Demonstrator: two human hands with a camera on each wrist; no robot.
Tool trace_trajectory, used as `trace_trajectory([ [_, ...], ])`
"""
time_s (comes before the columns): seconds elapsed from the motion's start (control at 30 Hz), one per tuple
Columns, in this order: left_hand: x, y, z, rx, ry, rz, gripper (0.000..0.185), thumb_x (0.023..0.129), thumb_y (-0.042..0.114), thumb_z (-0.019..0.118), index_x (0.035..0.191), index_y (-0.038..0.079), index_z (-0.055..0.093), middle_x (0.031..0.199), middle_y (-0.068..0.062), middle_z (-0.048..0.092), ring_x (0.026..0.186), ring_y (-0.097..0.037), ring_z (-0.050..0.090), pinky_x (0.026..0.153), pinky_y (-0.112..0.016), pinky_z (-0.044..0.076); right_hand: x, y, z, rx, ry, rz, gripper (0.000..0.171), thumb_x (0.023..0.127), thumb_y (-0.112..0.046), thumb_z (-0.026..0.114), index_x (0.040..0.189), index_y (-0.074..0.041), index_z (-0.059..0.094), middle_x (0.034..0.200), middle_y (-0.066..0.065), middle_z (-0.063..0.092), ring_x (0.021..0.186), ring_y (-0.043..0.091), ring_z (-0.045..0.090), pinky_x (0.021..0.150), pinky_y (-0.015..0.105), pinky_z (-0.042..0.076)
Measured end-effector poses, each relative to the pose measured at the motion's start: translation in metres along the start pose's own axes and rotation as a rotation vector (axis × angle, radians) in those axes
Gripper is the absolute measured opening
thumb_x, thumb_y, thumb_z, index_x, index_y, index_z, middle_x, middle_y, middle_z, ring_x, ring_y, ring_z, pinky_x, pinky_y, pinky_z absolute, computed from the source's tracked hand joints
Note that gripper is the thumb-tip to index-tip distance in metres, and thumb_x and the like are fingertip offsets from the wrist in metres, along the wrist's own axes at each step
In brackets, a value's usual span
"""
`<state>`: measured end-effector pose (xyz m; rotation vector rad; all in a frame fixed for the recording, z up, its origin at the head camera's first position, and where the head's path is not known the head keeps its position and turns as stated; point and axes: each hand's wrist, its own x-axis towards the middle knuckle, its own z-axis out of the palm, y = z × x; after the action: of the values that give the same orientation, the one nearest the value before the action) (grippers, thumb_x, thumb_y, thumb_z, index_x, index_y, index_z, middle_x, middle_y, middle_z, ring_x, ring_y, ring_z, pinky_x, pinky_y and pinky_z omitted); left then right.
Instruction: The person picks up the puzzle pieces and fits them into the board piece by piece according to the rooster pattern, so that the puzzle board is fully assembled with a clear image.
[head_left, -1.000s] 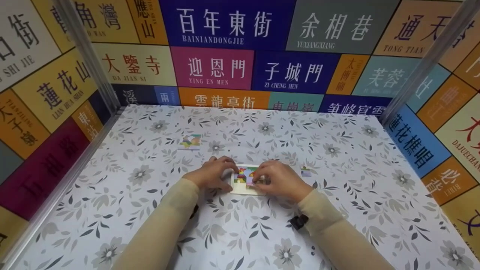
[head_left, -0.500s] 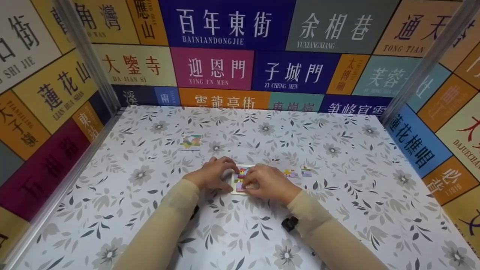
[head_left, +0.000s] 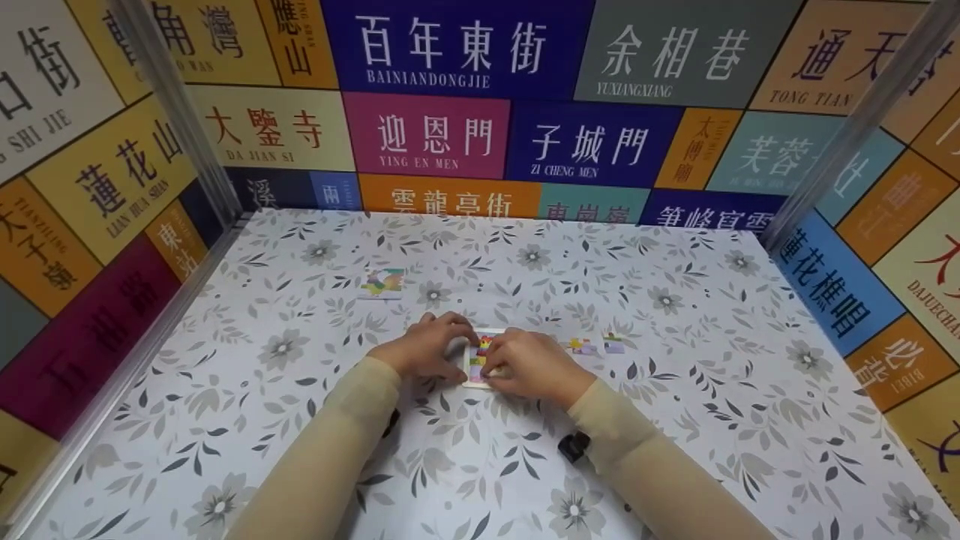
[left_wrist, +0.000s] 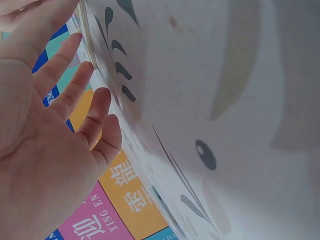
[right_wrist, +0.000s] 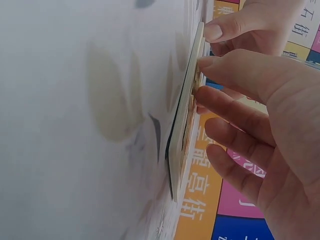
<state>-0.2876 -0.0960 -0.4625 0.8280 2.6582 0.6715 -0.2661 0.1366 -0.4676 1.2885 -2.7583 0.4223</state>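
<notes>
puzzle board (head_left: 478,360) mostly hidden under hands | left hand (head_left: 421,351) spread, fingers steadying its edge | right hand (head_left: 525,365) fingertips pressing a piece

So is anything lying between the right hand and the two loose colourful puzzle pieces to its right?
Nothing visible does. The right hand rests on the cream puzzle board, and the two loose colourful puzzle pieces lie beside it with only bare floral tablecloth between. The left hand steadies the board's other side.
</notes>
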Motion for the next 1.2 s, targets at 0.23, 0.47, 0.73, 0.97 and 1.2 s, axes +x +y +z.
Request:
trace_trajectory([
  [0.23, 0.0, -0.0005, -0.0003, 0.002, -0.007, -0.011, 0.05, 0.084, 0.026, 0.086, 0.13, 0.018, 0.067, 0.15, -0.006, 0.051, 0.129, -0.037, 0.046, 0.109, -0.056, 0.04, 0.0014, -0.0012, 0.0006, -0.009, 0.021, -0.025, 0.008, 0.088, -0.022, 0.079, 0.094, -0.023, 0.084, 0.102, -0.007, 0.074, 0.093, 0.015, 0.067, 0.08, 0.035, 0.057],
  [0.47, 0.001, 0.0004, -0.0014, 0.001, -0.014, -0.027, 0.05, 0.085, 0.026, 0.086, 0.13, 0.019, 0.067, 0.15, -0.004, 0.05, 0.131, -0.037, 0.044, 0.11, -0.055, 0.039, 0.0036, -0.0004, 0.0008, -0.011, 0.004, 0.011, 0.008, 0.089, -0.026, 0.078, 0.095, -0.025, 0.085, 0.102, -0.008, 0.073, 0.094, 0.013, 0.067, 0.08, 0.034, 0.057],
  [0.73, 0.0014, 0.0011, -0.0009, 0.012, -0.025, -0.045, 0.05, 0.084, 0.028, 0.087, 0.13, 0.021, 0.067, 0.151, -0.004, 0.05, 0.133, -0.036, 0.044, 0.111, -0.054, 0.039, 0.004, 0.0003, 0.0026, 0.029, 0.011, 0.046, 0.007, 0.089, -0.024, 0.079, 0.093, -0.025, 0.085, 0.101, -0.007, 0.072, 0.094, 0.014, 0.066, 0.082, 0.035, 0.056],
  [0.97, 0.0009, 0.0022, 0.0, 0.014, 0.01, -0.022, 0.052, 0.082, 0.034, 0.087, 0.127, 0.02, 0.068, 0.149, -0.005, 0.052, 0.128, -0.037, 0.046, 0.108, -0.055, 0.04, 0.0028, 0.0001, 0.0013, 0.05, -0.009, 0.063, 0.009, 0.089, -0.025, 0.078, 0.095, -0.025, 0.085, 0.103, -0.007, 0.072, 0.097, 0.014, 0.065, 0.082, 0.036, 0.056],
  [1.2, 0.001, 0.0041, 0.0023, 0.022, 0.046, -0.013, 0.052, 0.08, 0.034, 0.088, 0.125, 0.016, 0.069, 0.146, -0.007, 0.054, 0.124, -0.037, 0.048, 0.107, -0.056, 0.04, 0.0012, 0.0015, 0.0004, 0.079, -0.016, 0.067, 0.008, 0.09, -0.024, 0.078, 0.096, -0.022, 0.084, 0.106, -0.006, 0.073, 0.1, 0.016, 0.067, 0.087, 0.037, 0.056],
])
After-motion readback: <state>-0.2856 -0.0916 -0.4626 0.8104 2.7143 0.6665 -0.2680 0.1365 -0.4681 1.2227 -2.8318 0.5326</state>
